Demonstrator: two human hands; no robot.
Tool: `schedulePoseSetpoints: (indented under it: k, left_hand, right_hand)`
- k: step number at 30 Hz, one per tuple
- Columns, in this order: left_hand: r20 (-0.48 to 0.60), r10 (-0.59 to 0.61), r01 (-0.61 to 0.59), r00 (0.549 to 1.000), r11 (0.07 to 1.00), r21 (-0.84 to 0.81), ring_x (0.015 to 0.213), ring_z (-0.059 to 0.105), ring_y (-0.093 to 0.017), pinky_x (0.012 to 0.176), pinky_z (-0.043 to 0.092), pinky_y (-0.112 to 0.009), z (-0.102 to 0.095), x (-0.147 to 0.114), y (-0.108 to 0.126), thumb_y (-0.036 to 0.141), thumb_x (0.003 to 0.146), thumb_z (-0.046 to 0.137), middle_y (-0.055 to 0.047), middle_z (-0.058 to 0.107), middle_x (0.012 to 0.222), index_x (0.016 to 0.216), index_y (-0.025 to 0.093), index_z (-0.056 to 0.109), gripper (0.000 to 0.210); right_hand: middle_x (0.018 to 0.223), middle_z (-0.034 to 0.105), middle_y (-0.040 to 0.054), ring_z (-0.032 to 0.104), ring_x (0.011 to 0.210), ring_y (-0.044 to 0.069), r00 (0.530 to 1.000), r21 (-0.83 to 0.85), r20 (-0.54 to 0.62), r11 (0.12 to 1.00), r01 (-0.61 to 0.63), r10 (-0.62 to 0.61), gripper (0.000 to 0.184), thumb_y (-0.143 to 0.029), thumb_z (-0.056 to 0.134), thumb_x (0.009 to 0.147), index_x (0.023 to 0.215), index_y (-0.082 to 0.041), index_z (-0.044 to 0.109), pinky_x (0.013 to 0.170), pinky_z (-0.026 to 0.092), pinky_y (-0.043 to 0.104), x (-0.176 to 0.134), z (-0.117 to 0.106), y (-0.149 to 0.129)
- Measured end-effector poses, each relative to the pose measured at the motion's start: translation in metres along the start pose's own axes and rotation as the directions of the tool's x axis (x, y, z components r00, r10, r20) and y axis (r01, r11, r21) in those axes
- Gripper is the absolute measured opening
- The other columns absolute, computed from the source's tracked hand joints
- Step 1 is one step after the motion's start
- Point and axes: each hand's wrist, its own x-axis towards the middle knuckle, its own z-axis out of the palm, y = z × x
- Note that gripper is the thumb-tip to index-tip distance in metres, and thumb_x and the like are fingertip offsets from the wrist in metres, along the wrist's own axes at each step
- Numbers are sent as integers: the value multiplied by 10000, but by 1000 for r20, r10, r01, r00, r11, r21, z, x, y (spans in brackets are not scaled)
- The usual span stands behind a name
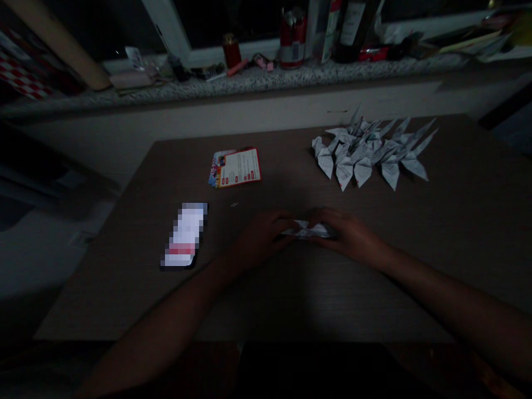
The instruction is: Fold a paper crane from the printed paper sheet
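A small piece of folded white printed paper (306, 229) lies between my two hands, low over the middle of the table. My left hand (266, 235) grips its left end, fingers on the far side and thumb on the near side. On the right end, my right hand (343, 230) pinches it the same way. The fingers cover both ends, and dim light hides the finer creases. Beyond my right hand stands a group of several folded paper cranes (366, 152) made of similar printed paper.
A lit phone (185, 235) lies on the brown table (257, 299) to the left. Behind it is a small stack of printed cards (236, 166). Along the back, a stone windowsill (257, 80) holds a red can (293, 39), a dark bottle (351, 30) and clutter.
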Motion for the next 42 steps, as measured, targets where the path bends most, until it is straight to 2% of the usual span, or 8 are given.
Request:
schedulePoseSetpoints:
  k: [4,16,20,30,38,42]
  left_hand:
    - [7,12,-12,1000,1000,-2,1201,618,-237,1033,477,-390,1,1,-1,279,1010,619,-78,655,1291,1288,253,664,283]
    - [-69,59,-56,996,997,44,1062,665,-208,904,524,-346,5,4,2,290,1027,602,-72,685,1163,1129,210,737,187]
    - [-46,11,-10,999,1000,21,1040,668,-198,906,524,-330,4,5,6,249,1015,607,-64,687,1123,1073,192,726,144]
    - [-12,-66,65,998,996,-66,1040,654,-191,916,510,-310,1,4,7,294,1003,642,-52,668,1105,1034,184,698,127]
    - [-18,-200,194,980,968,-160,977,673,-189,882,508,-300,-7,5,12,305,981,671,-40,697,1062,994,190,715,123]
    - [13,-288,282,957,925,-254,1027,685,-199,901,514,-303,-11,4,15,311,960,688,-28,726,1112,1123,218,698,188]
  right_hand:
    - [1132,726,87,687,1081,268,999,16,-9,999,34,-34,130,-306,682,957,1079,-261,697,937,539,420,1,-1,-2]
    - [1090,739,88,715,1012,233,990,-14,-50,992,129,-130,95,-234,639,996,1054,-224,713,866,567,370,1,5,6]
    - [1048,740,81,715,985,229,992,-5,-53,993,118,-118,78,-232,641,997,1044,-217,702,853,561,361,1,8,6]
    - [1028,731,80,703,966,221,994,-30,-34,995,99,-100,79,-249,622,1009,1028,-205,685,839,543,347,1,5,3]
    - [1097,769,67,726,978,233,997,-18,-56,998,-60,59,176,-306,667,968,1116,-222,711,851,556,352,-2,-6,5]
    - [1051,773,55,724,944,224,995,13,-52,997,-81,82,149,-309,664,970,1072,-226,735,843,555,344,-2,-7,6]
